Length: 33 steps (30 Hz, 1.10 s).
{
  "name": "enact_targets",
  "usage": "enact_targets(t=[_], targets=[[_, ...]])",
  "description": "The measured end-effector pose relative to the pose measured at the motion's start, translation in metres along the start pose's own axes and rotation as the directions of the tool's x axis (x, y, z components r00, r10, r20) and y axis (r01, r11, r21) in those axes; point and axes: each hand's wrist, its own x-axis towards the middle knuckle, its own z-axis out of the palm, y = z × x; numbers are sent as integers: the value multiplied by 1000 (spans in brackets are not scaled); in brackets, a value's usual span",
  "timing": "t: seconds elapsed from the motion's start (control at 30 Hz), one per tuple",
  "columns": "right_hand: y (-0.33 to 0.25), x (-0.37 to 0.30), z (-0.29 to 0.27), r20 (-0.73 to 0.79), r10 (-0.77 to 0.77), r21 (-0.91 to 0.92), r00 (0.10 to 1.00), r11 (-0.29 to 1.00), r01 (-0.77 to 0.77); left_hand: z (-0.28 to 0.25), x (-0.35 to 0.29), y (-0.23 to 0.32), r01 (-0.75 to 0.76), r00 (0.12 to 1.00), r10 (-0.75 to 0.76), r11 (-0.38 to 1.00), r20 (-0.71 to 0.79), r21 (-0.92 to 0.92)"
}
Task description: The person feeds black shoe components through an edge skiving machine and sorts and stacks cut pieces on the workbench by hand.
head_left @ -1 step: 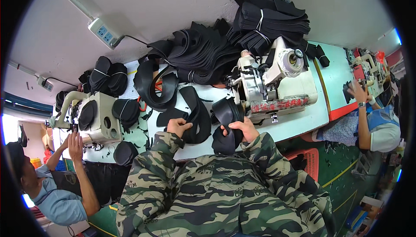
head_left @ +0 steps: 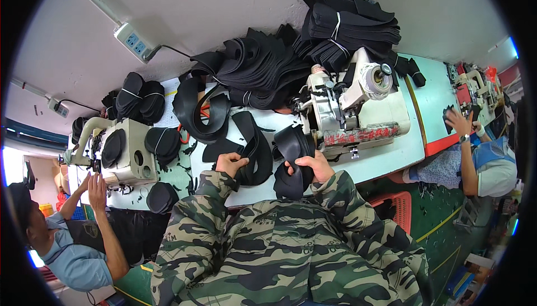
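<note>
Both of my hands are over the near edge of the white table. My left hand is closed, thumb against the curled fingers, at the edge of a curved black sheet piece that looks like rubber or foam. To the right, my right hand grips a looped, bent black strip with the thumb on top. Its lower end hangs at the table's near edge. Just beyond this hand stands a cream sewing machine with a white thread spool.
Stacks of black pieces lie along the wall, with a tied bundle beside them. A large black loop rests over orange-handled scissors. Co-workers sit at machines on the left and right. A pink basket stands on the floor.
My hands and the black pieces hold their places. The hands of the co-workers at left and right have shifted slightly.
</note>
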Motion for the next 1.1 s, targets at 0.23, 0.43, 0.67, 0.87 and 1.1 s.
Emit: enact_targets(t=[0.23,0.43,0.67,0.87,1.1], targets=[[7,10,-6,2,-23,-1,1000,1000,23,-15,-13,23,-55,998,42,948,-48,-313],[28,26,37,24,-52,-178,998,982,55,16,-57,120,-305,932,327,940,154,-153],[25,17,-2,25,-26,-73,999,997,28,-49,-44,102,-80,988,-49,642,-145,-762],[9,-3,-19,59,3,66,998,998,-7,-120,-51,171,-464,756,260,861,-601,-211],[-19,-17,4,60,1,74,998,997,-5,41,-13,49,-136,946,294,746,-139,652]])
